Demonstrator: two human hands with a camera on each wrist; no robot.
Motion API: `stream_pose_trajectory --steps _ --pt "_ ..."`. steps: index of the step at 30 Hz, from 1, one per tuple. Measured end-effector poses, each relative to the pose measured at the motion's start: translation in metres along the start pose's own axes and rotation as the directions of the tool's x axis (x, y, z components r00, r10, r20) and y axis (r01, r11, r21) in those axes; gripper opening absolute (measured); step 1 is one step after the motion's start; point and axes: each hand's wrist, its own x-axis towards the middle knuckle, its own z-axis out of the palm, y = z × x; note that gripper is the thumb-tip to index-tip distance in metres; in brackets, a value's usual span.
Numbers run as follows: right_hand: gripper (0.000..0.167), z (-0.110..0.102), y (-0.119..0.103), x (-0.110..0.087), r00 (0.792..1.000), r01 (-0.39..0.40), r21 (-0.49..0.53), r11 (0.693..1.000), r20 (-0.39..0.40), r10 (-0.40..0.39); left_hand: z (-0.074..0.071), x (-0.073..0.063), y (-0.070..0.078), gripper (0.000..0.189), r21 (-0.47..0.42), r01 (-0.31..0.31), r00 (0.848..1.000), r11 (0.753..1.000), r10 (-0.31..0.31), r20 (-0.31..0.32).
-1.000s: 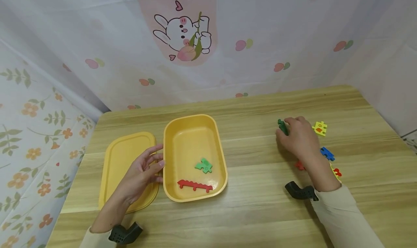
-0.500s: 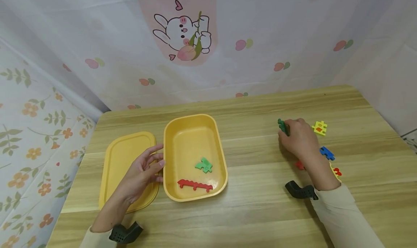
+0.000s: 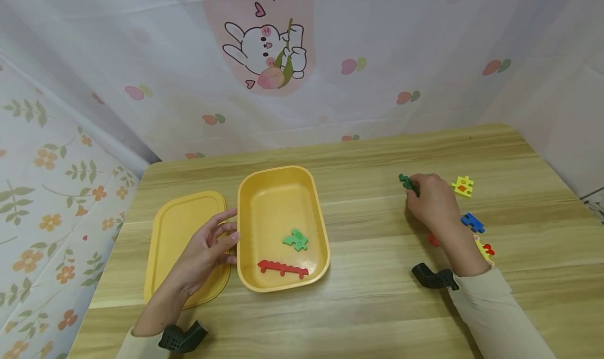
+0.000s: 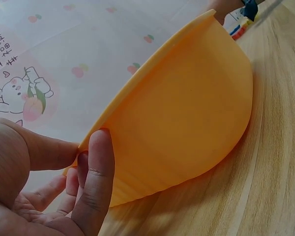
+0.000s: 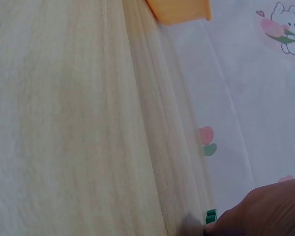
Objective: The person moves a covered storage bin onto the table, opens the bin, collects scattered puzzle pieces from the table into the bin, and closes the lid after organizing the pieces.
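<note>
My left hand [image 3: 207, 249] holds the left side of a yellow plastic box [image 3: 283, 199]. In the left wrist view its thumb meets the rim, with fingertips on the outer wall just below. Inside the box lie a light green puzzle piece [image 3: 296, 239] and a long red piece [image 3: 283, 268]. Over on the right, my right hand [image 3: 434, 202] pinches a dark green puzzle piece [image 3: 407, 182] between thumb and fingers, close over the table. Much of that piece is hidden by the hand; the right wrist view catches only a green corner [image 5: 211, 215].
A flat yellow lid [image 3: 184, 238] lies left of the box, partly beneath the left hand. Around the right hand are a yellow piece [image 3: 463, 186], a blue piece [image 3: 473, 222], a yellow-and-red piece [image 3: 484, 249] and a partly covered red one [image 3: 433, 239]. A patterned curtain [image 3: 377, 81] hangs behind the table.
The dark green piece has tilted and its visible end points more to the left. My right hand has shifted slightly; the left hand and box stay put.
</note>
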Motion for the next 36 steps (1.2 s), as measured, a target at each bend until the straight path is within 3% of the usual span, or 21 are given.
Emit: stream_pose_trajectory --steps 13,26,36 --pt "0.040 -0.001 -0.003 -0.002 0.999 0.020 0.033 0.999 -0.046 -0.019 0.000 -0.001 0.000 0.066 -0.005 0.000 1.000 1.000 0.000 0.002" --pt "0.038 -0.002 -0.009 0.001 0.989 0.098 0.087 0.991 -0.118 -0.088 -0.001 -0.002 -0.001 0.067 0.014 0.011 1.000 1.000 -0.011 -0.003" --pt "0.035 0.000 -0.014 0.001 0.992 0.089 0.138 0.986 -0.099 -0.076 -0.002 0.000 -0.002 0.066 0.005 -0.003 1.000 1.000 0.003 0.004"
